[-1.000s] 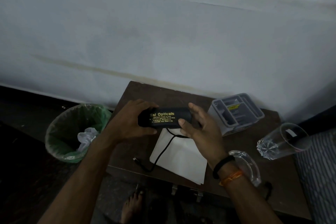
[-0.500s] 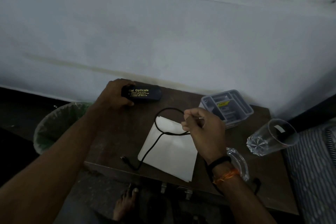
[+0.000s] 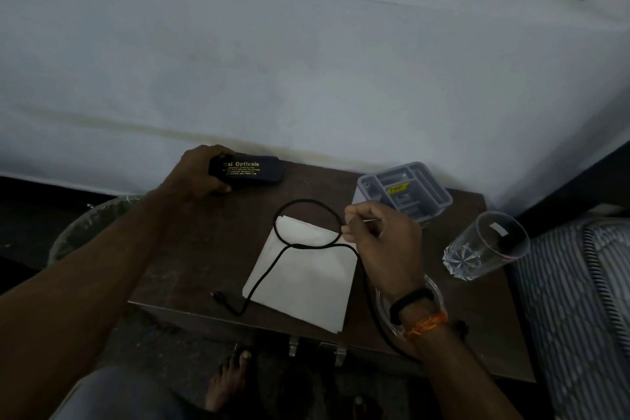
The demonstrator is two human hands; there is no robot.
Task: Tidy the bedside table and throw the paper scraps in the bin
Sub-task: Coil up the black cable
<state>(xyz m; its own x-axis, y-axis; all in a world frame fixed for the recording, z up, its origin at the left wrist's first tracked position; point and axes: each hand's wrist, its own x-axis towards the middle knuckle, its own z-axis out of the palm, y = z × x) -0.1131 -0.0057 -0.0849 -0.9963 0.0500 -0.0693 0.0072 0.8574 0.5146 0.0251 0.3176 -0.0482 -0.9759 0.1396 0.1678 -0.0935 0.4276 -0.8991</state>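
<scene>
Cable (image 3: 283,259) is being pinched by the right hand (image 3: 381,242) for coiling while the case (image 3: 246,170) is being gripped by the left hand (image 3: 197,174).

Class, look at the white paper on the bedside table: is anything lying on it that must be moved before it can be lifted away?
Yes. A black cable loops across the white paper, and the right hand pinches that loop at the paper's far edge. The left hand grips the spectacle case, clear of the paper.
</scene>
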